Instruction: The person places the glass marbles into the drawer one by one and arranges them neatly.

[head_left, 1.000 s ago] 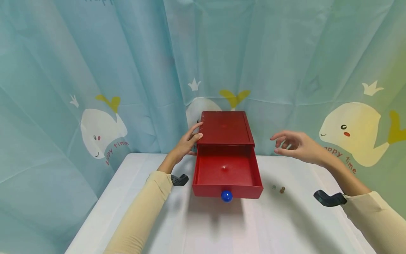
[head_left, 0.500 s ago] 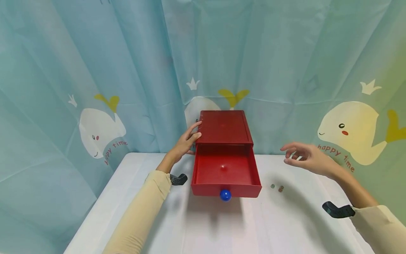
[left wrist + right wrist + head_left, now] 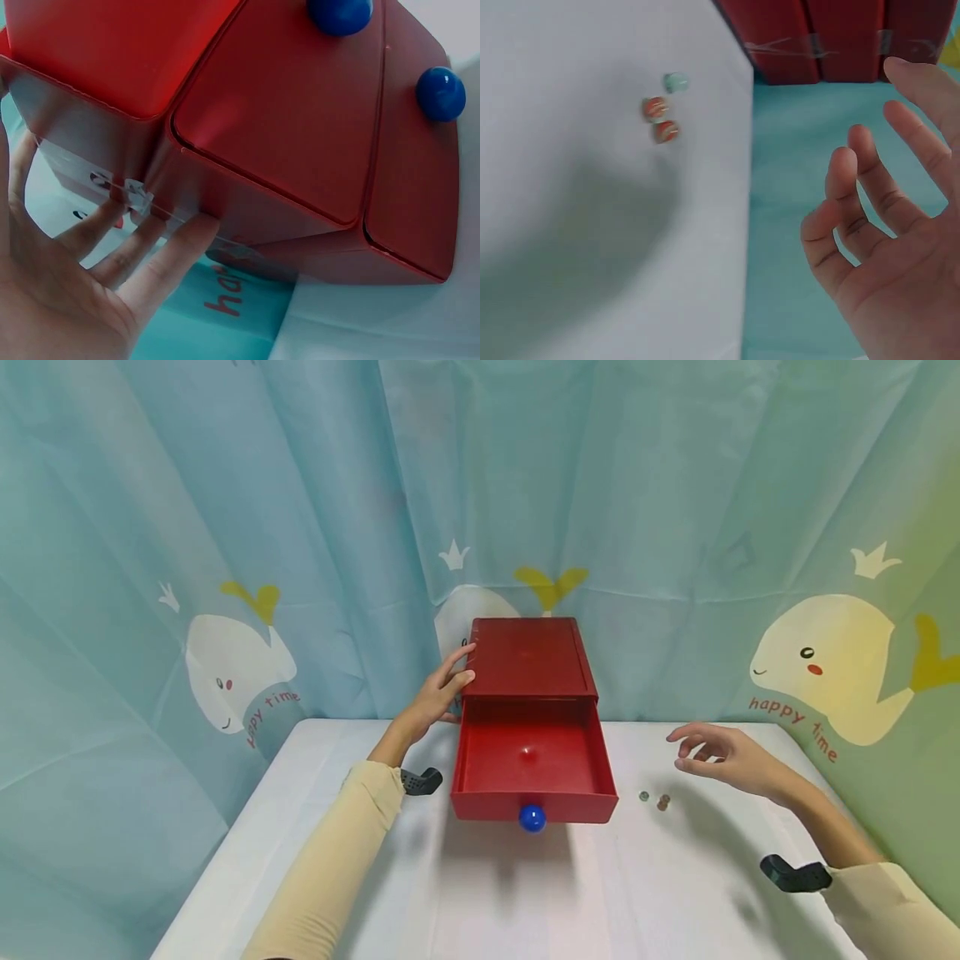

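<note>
Red drawers [image 3: 528,735] are standing on the table [image 3: 555,918], the top one jutting towards me. Three balls [image 3: 656,109] are lying to their right; my empty right hand [image 3: 723,756] is hovering near, fingers loosely bent. My left hand [image 3: 429,703], fingers spread, is touching their left side. Behind, a whale-print curtain [image 3: 637,485] is hanging.

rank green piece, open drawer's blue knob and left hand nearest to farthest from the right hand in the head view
1. Green piece: on the table, right of the box.
2. Blue knob: front of the open drawer.
3. Left hand: at the box's left side.
</note>
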